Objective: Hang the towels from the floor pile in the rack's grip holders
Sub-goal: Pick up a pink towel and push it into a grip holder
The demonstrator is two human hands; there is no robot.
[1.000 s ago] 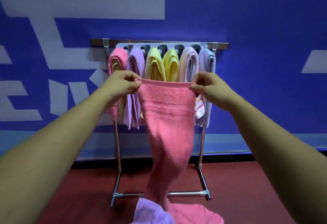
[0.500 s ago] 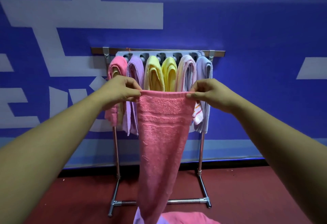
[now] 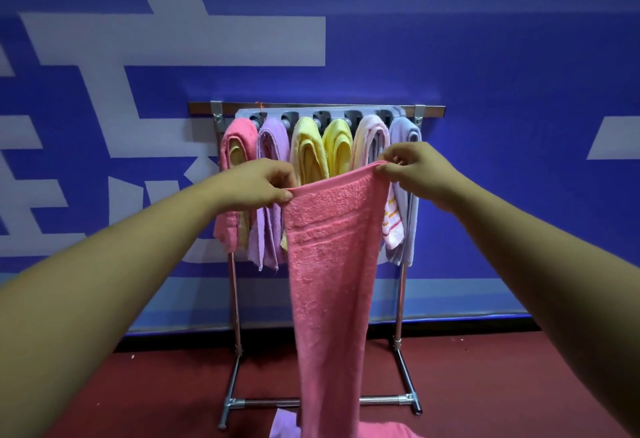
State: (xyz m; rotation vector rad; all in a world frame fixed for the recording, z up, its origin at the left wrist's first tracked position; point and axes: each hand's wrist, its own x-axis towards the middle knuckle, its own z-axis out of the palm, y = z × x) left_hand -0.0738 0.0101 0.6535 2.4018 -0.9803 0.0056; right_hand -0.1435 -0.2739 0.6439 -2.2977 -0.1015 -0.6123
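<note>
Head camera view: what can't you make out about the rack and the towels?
In the head view:
Floor pile: cut off by the bottom edge; towels left uncountable.
Grip holders: mostly covered by hung towels; free slots unclear.
Yellow towels: lower parts hidden behind the held pink towel.
Its lower end: lost at the bottom edge.

No text can be read. The blue wall [image 3: 485,57] bears large white strokes [image 3: 173,39] at upper left and a white patch [image 3: 616,138] at right (perhaps parts of big characters, cut off). The hung towels [image 3: 337,147] and rack [image 3: 311,107] show no legible label.
</note>
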